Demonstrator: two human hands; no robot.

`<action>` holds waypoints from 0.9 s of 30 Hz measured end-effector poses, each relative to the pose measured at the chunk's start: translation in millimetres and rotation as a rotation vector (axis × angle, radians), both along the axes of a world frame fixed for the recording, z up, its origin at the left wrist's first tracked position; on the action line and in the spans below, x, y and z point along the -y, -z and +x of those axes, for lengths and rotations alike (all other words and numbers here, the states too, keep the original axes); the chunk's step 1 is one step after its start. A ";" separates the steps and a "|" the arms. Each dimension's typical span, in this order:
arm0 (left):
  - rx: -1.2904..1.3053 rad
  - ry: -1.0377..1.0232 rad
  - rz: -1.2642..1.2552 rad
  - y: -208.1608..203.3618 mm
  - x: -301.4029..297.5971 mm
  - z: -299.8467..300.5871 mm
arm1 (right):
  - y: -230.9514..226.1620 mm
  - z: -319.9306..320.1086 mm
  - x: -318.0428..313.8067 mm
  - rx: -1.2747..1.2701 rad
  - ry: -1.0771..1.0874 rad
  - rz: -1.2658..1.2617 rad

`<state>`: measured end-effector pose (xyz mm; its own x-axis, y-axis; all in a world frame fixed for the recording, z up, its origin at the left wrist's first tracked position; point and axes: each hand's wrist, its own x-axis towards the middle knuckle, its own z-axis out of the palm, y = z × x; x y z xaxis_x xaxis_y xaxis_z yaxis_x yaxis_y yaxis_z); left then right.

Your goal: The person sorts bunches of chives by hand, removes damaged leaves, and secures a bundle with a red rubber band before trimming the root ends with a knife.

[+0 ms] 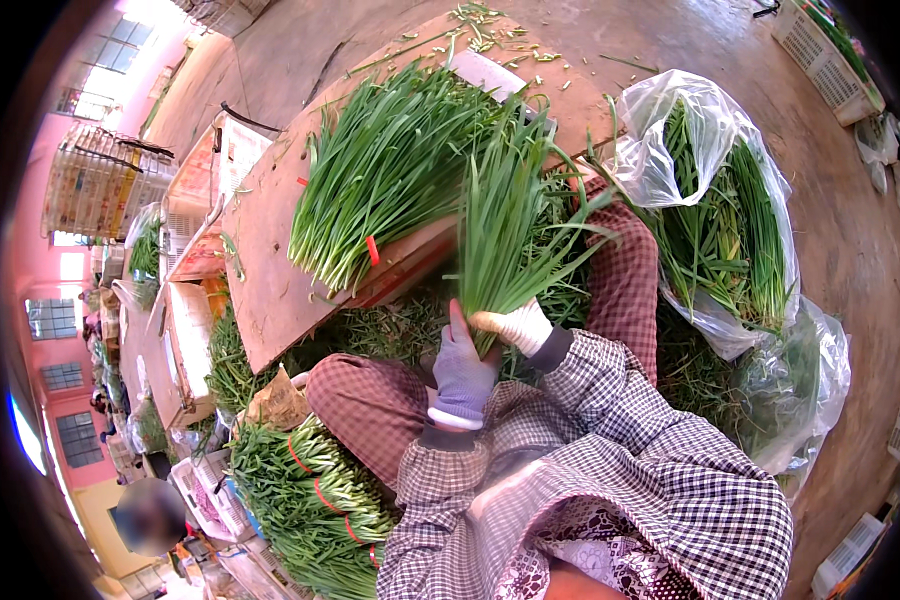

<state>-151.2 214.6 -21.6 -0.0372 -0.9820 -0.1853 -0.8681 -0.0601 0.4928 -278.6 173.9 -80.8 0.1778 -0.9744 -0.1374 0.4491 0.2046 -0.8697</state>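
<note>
I list from my feed, nearest first: left hand (462, 372), grey-gloved, and right hand (518, 330), white-covered, together, both clamped on the base of a green leaf bunch (505, 225). Its tips fan outward. Beyond: leaf pile (390, 160), red-banded, on a wooden board (270, 300). Farthest: pale crate (820, 55).

Produce-packing shed: bunched greens (500, 230), crates (820, 60)

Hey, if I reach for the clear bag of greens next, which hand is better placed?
Probably your right hand: the clear bag lies off to that side. Your left hand is farther from it. Both hands hold the bunch of greens, so the right would likely have to let go first.
</note>
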 end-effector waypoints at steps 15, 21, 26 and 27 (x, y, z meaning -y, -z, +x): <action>-0.665 -0.120 0.111 17.5 33.0 20.5 | -1.9 -25.4 39.0 -0.512 -0.374 0.018; 0.139 0.004 0.006 19.2 30.4 44.6 | -17.3 -37.7 10.4 -0.564 -0.391 -0.036; 0.341 0.094 0.048 11.6 33.8 44.3 | -63.4 -34.3 37.1 -0.505 -0.125 -0.336; 0.354 0.107 0.053 9.3 34.5 44.8 | -75.3 -30.4 48.0 -0.683 -0.043 -0.484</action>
<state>-106.4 180.2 -30.8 -0.0632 -0.9647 -0.2556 -0.9869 0.0223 0.1598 -309.0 125.9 -5.5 0.2455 -0.9479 0.2032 -0.2079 -0.2562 -0.9440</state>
